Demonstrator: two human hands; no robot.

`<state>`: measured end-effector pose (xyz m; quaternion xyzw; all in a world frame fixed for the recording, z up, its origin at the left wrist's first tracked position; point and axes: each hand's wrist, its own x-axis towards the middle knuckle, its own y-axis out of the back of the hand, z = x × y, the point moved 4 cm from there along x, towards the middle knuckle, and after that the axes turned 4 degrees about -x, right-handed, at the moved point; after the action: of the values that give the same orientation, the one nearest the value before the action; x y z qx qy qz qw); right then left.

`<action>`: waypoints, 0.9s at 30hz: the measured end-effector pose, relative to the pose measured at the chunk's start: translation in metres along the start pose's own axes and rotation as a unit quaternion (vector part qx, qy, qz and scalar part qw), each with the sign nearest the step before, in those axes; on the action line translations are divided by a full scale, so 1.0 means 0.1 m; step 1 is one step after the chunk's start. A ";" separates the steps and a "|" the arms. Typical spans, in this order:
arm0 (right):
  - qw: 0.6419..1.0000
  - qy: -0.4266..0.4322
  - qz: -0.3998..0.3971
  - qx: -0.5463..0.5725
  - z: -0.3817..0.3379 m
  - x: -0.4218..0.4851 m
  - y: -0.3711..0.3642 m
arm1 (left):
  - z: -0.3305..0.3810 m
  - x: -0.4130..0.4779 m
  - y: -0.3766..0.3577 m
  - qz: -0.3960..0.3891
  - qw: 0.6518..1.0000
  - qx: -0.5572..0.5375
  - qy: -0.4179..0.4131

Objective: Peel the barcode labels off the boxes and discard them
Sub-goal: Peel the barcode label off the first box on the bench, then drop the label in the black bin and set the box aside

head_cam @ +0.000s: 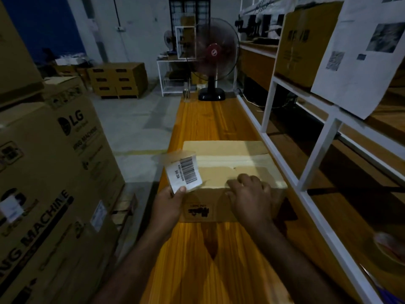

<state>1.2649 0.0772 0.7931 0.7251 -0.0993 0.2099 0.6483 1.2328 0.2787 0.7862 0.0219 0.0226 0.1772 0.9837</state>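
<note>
I'm pinching the barcode label (pixel 184 172) in my left hand (pixel 168 205), at the box's (pixel 230 163) nine o'clock edge and seemingly peeled free, while my right hand (pixel 249 194), fingers (pixel 245 179) loosely bent and gripping nothing, is steadying it on the bench (pixel 208 119), so discarding is what's remaining.

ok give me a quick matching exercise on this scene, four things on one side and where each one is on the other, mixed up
Things:
1. barcode label
2. cardboard box
3. fan
4. right hand

Places:
a. stands at the far end of the wooden table
b. pinched by the left hand at the box's left edge
c. rests on the near top edge of the box
d. sits on the table in front of the person

Pairs: 1-b, 2-d, 3-a, 4-c
</note>
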 end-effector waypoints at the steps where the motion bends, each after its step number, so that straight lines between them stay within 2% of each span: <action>1: 1.000 -0.007 -0.003 -0.001 0.01 0.09 -0.05 | 0.04 0.05 -0.03 0.002 1.000 0.011 -0.004; 5: 0.999 -0.006 -0.038 -0.035 0.11 0.50 -0.17 | 0.24 0.22 -0.12 -0.006 0.999 0.037 -0.031; 9: 0.985 -0.027 -0.168 0.004 0.19 0.86 -0.22 | 0.33 0.22 -0.13 -0.039 0.996 0.081 -0.025; 10: 0.983 -0.037 -0.168 0.057 0.16 0.88 -0.18 | 0.32 0.19 -0.11 -0.048 0.994 0.093 -0.021; 12: 0.964 -0.052 -0.121 0.230 0.01 0.87 -0.04 | 0.31 0.13 -0.04 -0.055 0.993 0.100 -0.014; 15: 0.890 -0.030 -0.087 0.447 -0.43 0.75 0.22 | 0.29 0.02 0.10 -0.054 0.991 0.119 0.007; 17: 0.862 -0.021 -0.083 0.499 -0.67 0.66 0.30 | 0.25 -0.06 0.26 -0.059 0.989 0.133 0.020; 20: 0.848 0.017 -0.097 0.522 -0.99 0.61 0.36 | 0.16 -0.25 0.66 -0.065 0.986 0.150 0.039; 22: 0.834 0.076 -0.136 0.528 -1.26 0.54 0.38 | 0.09 -0.44 1.03 -0.011 0.987 0.143 0.067; 27: 0.785 0.199 -0.293 0.509 -2.13 0.03 0.39 | -0.01 -1.23 2.00 0.180 0.977 0.012 0.115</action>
<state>1.2145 0.2814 0.8445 0.8861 0.3703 0.1694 0.2212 1.0484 0.4228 0.8001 0.0165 0.1336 0.3524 0.9261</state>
